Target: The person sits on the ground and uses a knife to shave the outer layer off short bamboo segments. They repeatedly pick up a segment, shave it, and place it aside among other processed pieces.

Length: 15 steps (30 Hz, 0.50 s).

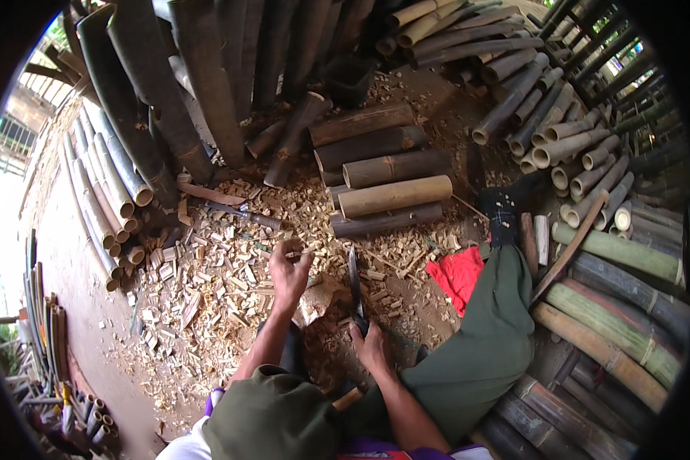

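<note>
My right hand (370, 346) is wrapped round the handle of a knife (354, 277), whose long blade points away from me. Left of it, my left hand (289, 270) is raised over the chips with its fingers curled together. Something small and pale shows at those fingertips, too small to name. Between my hands stands a pale wooden block (322, 297), partly hidden by my left forearm. Another knife (262, 220) with a brown handle lies on the wood chips (234, 272) beyond my left hand.
Short bamboo sections (395, 195) lie in a row ahead. Tall dark bamboo lengths (207, 84) stand at the back left. Bamboo tubes (103, 180) lean at the left, and more tubes (567, 146) are stacked right. A red cloth (458, 280) lies beside my outstretched right leg.
</note>
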Available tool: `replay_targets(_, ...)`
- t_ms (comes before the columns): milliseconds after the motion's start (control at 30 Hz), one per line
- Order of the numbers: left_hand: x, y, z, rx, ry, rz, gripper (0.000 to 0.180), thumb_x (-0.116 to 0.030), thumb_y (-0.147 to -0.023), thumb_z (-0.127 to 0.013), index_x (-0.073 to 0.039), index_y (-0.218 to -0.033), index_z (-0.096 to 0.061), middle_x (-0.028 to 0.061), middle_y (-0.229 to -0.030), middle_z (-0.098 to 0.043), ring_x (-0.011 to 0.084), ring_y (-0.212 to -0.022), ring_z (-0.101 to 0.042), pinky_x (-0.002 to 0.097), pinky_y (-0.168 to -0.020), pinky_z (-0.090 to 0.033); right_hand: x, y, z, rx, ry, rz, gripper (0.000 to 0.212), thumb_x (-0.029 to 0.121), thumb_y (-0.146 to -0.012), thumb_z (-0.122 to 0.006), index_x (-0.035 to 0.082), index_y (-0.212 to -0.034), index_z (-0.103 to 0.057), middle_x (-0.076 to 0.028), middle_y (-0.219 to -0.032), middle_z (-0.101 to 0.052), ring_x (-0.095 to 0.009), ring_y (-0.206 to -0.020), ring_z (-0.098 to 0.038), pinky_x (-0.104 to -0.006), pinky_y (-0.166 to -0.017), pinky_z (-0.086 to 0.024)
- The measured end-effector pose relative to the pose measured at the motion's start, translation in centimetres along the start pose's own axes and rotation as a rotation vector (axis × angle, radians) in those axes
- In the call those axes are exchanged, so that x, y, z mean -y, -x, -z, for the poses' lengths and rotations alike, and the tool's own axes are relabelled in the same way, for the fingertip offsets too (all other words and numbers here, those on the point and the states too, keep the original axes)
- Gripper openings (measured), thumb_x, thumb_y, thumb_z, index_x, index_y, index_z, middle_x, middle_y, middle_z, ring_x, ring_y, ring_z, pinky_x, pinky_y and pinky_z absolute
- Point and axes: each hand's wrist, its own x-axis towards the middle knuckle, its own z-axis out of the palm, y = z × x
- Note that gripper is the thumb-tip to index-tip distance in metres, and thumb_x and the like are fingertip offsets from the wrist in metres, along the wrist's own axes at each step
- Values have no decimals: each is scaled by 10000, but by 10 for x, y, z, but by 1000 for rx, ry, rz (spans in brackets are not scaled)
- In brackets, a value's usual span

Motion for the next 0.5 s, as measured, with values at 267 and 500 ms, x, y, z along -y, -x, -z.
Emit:
replay_targets(267, -24, -4, -19, 42, 86, 63, 483, -123, -857, -786, 14, -1284, -607, 204, -1123, -717, 262, -994, -705, 364, -869, -591, 3, -2, -5, -44, 117, 43, 548, 504, -981, -617, -39, -1059, -607, -257, -808, -695, -434, -801, -717, -519, -727, -544)
replay_targets(500, -33, -27, -85, 267, 347, 177, 419, -44, -886, -746, 82, -1273, -648, 195, -1163, -736, 253, -998, -709, 367, -905, -579, -34, -13, -24, -92, 14, 77, 489, 449, -994, -630, -36, -1037, -590, -161, -697, -659, -310, -606, -690, -431, -581, -534)
